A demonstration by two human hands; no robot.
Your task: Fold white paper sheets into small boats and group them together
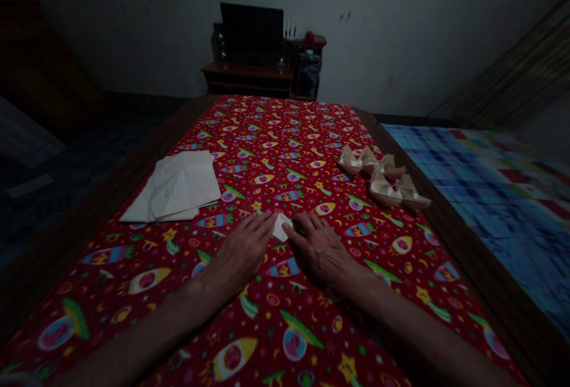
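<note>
What could spoil things from here is mostly slipping. The paper point(281, 227) is small and, I judge, light. If my left hand point(247, 241) and my right hand point(321, 247) press it unevenly, it could skid or twist on the red cloth point(276, 292), and a crease would land off its line. Too hard a push from my right thumb point(291, 234) could flatten a part that ought to stand, or tear a corner; too light a touch might let the folds spring open. The dim light makes a crooked edge easy to miss, and a tug on the cloth could shift everything lying on it.

The paper lies on the cloth over the counter point(481, 280), right between my hands. It is pale and folded small, with a pointed top and a fold line showing down its face; its sides are partly hidden by my fingers.

My left hand is palm down, fingers close together, their tips at the paper's left side. My right hand is loosely bent, thumb on the paper's right side. I cannot tell whether either one pinches it.

Loose sheets point(182, 188) lie to the left, and folded pieces point(383, 191) stand to the right.
</note>
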